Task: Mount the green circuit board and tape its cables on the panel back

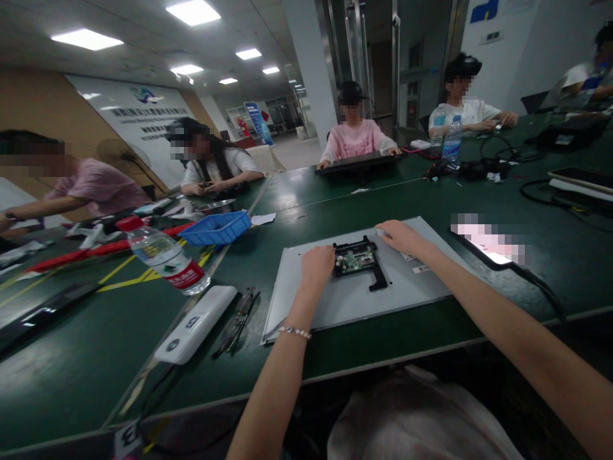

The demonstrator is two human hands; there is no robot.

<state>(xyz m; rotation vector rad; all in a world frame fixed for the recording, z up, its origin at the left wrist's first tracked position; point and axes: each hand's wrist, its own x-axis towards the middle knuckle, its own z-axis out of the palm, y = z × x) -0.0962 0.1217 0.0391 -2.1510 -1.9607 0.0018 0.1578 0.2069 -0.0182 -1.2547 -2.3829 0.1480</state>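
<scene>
A flat grey metal panel (306, 303), like the back of a screen, lies before me on the green table. On it sits a black plastic frame (378, 276) around a green circuit board (353, 259). My left hand (317, 265) is closed at the frame's left edge, its fingertips partly hidden. Just beyond the frame's upper right corner, my right hand (400, 236) rests over the panel with fingers bent together. Something small and pale shows at its fingertips, too small to name.
Left of the panel lie folded eyeglasses (237, 322), a white power bank (196, 324), a water bottle (165, 255) and a blue tray (215, 228). A lit phone (483, 246) with a cable lies to the right. Several people sit around the table (383, 345).
</scene>
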